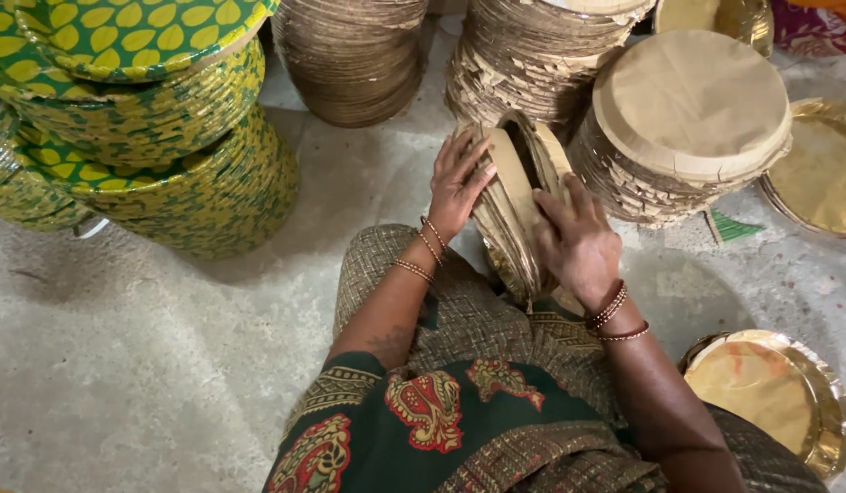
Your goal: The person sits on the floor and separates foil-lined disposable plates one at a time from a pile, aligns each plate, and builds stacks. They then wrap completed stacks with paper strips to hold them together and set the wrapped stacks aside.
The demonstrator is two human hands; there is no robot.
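Head view. We take as landmark the bundle of brown round paper plates standing on edge [514, 205], which rests against the person's knee on the grey concrete floor [121, 347].

We note the left hand [457, 183] flat against the bundle's left face, fingers [473, 155] spread and pressed on the outermost plate. The right hand [576, 239] lies on the bundle's right side, fingers together and curled over the plate edges. Both hands clamp the bundle between them; a gap shows near its top, where the plates part.

Behind the bundle stand tall stacks of brown plates [354, 55]. To its right a stack lies tilted, its flat brown top [692, 100] facing us. To its left, well apart, are stacks of green plates with yellow leaf print [149, 119]. Right of and nearer than the bundle, a shiny gold plate [770, 393] lies on the floor; another gold one [820, 169] sits far right.

Judgement: the step in hand looks like squaring or counting the bundle. The next move would call for steady pressure from both sides so the plates do not fan out.
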